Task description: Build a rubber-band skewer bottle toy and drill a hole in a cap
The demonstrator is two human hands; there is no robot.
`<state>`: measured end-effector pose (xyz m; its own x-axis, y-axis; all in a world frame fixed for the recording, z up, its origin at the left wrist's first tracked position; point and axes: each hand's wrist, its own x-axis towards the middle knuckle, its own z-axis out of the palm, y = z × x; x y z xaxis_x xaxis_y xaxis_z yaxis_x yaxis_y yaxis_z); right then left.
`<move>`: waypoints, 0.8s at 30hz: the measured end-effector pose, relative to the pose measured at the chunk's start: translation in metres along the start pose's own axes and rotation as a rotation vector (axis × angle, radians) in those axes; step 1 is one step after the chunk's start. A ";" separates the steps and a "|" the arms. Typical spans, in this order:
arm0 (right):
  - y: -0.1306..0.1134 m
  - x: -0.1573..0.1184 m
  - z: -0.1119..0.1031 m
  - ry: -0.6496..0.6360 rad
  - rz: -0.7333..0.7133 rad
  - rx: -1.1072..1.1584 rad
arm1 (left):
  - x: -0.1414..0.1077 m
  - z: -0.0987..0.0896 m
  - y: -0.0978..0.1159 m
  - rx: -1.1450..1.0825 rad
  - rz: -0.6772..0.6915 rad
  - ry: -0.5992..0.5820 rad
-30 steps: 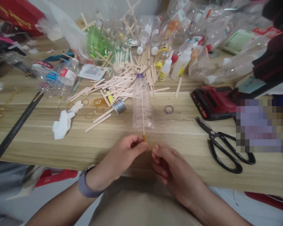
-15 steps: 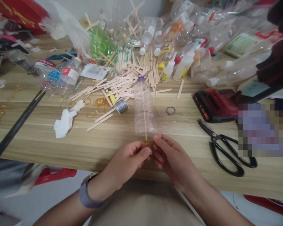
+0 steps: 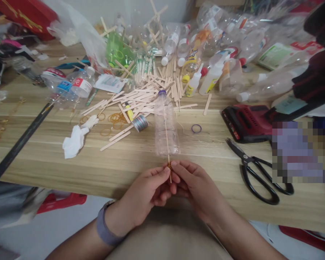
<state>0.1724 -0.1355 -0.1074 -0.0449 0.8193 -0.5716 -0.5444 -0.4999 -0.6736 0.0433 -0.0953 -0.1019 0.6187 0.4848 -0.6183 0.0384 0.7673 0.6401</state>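
Note:
A thin wooden stick runs lengthwise along a clear plastic bottle with a purple cap, which lies on the table with its cap pointing away from me. An orange rubber band is wound around the stick's near end. My left hand pinches that end from the left, thumb on the band. From the right, my right hand closes thumb and fingers on the same spot. The fingertips of both hands meet there, and the stick's tip pokes out below them.
Black scissors and a red battery tool lie right. Wooden sticks, orange rubber bands, a thread spool and white tissue lie beyond and left. Glue bottles and many plastic bottles fill the back.
My right hand has moved left onto the banded stick end, its thumb now beside my left thumb. The stick's tip now shows below the fingers.

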 end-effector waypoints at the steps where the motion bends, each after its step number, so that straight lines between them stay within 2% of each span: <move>1: 0.001 0.000 0.000 0.005 -0.006 0.000 | 0.000 -0.001 -0.001 -0.020 -0.003 -0.012; 6: 0.009 0.000 0.000 0.015 -0.042 -0.001 | 0.000 0.000 0.000 -0.039 -0.020 -0.026; 11: 0.008 0.001 0.000 0.002 -0.057 -0.007 | -0.003 0.003 0.002 0.077 0.023 0.036; 15: 0.005 -0.001 0.000 -0.012 -0.056 -0.051 | -0.004 0.002 0.001 0.160 0.082 0.037; 17: 0.005 -0.002 -0.003 0.049 -0.092 -0.112 | -0.005 -0.001 0.000 0.235 0.118 0.057; 20: 0.006 -0.004 -0.012 0.216 -0.191 -0.159 | -0.008 -0.005 -0.002 0.395 0.178 0.120; 22: 0.005 -0.003 -0.019 0.318 -0.283 -0.116 | -0.010 -0.007 -0.002 0.503 0.204 0.145; 24: 0.001 -0.002 -0.022 0.365 -0.343 -0.057 | -0.013 -0.006 -0.003 0.602 0.232 0.151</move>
<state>0.1910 -0.1434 -0.1174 0.4298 0.7925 -0.4328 -0.4299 -0.2419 -0.8699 0.0304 -0.1009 -0.0988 0.5485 0.6965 -0.4626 0.3762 0.2884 0.8805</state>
